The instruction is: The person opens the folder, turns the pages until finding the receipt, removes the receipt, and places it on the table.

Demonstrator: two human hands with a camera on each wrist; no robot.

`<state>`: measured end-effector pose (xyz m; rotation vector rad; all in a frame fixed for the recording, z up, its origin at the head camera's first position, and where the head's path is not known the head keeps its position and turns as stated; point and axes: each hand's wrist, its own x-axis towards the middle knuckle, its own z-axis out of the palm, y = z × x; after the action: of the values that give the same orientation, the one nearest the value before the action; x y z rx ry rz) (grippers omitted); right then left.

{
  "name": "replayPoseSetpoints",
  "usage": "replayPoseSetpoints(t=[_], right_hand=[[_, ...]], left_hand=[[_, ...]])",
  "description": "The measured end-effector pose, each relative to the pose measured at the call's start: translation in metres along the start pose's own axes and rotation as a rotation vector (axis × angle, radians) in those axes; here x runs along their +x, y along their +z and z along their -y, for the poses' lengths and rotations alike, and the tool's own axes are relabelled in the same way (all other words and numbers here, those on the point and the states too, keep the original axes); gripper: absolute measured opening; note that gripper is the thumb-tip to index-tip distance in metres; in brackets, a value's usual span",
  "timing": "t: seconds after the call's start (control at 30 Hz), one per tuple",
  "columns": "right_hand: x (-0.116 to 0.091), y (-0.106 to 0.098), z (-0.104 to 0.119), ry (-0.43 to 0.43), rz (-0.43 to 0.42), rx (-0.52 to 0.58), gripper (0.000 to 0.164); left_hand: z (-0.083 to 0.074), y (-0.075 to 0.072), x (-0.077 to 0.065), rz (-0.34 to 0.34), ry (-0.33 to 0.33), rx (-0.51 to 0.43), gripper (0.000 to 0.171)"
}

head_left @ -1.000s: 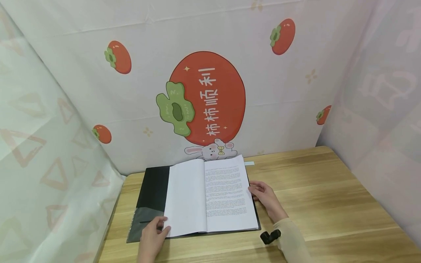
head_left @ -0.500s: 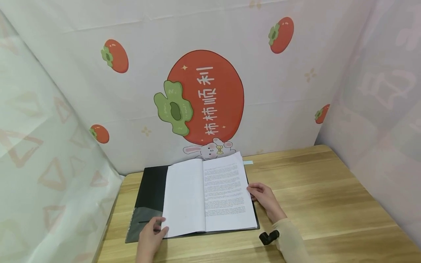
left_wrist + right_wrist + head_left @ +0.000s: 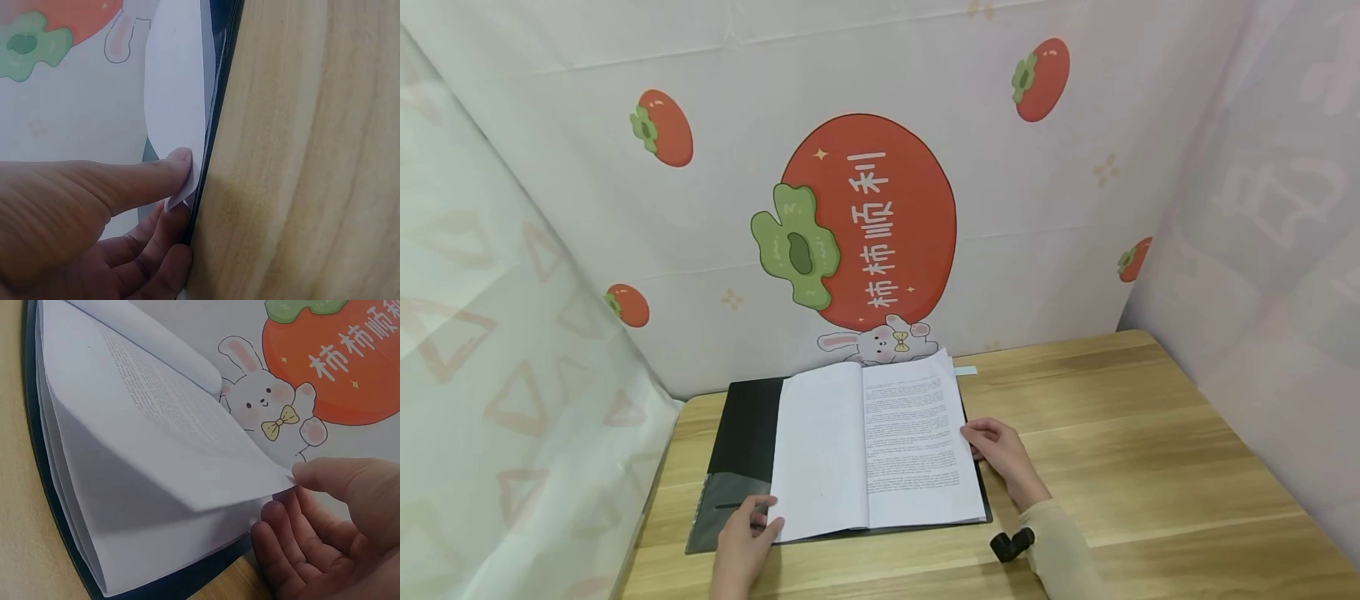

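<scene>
A black folder (image 3: 748, 425) lies open on the wooden table, holding a stack of white paper sheets. The left-hand sheet (image 3: 820, 450) looks blank, while the right-hand sheet (image 3: 910, 442) carries printed text. At the lower left corner, my left hand (image 3: 741, 537) pinches the paper, thumb (image 3: 178, 165) on top and fingers beneath. My right hand (image 3: 1007, 454) holds the outer edge of the printed sheet between thumb and fingers. In the right wrist view that sheet (image 3: 181, 481) is lifted at its edge, bowed above the pages under it.
A pale blue tab (image 3: 967, 371) sticks out at the folder's upper right. The wooden table (image 3: 1150, 467) extends to the right. White cloth (image 3: 1037, 208) printed with persimmons and a rabbit hangs behind. A small black device (image 3: 1012, 544) sits by the right sleeve.
The right hand has shifted slightly left with the printed sheet's edge, and the sheet's top corner shows a little apart from the one beneath. The left hand keeps its hold. The head view shifted slightly.
</scene>
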<state>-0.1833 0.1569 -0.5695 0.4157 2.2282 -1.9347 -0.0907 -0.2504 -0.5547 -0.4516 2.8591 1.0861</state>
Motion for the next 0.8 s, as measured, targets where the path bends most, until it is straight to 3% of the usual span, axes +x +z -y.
replayPoseSetpoints(t=[0.47,0.8], right_hand=[[-0.0029,0.0012,0.0007,-0.01,-0.002,-0.022,0.031],[-0.0021,-0.0002,-0.0006,-0.016,-0.011,-0.015,0.032]], left_hand=[[-0.0001,0.0008,-0.0002,0.015,-0.044,-0.018,0.039],[-0.0009,0.0007,0.0004,0.015,-0.03,-0.011,0.039]])
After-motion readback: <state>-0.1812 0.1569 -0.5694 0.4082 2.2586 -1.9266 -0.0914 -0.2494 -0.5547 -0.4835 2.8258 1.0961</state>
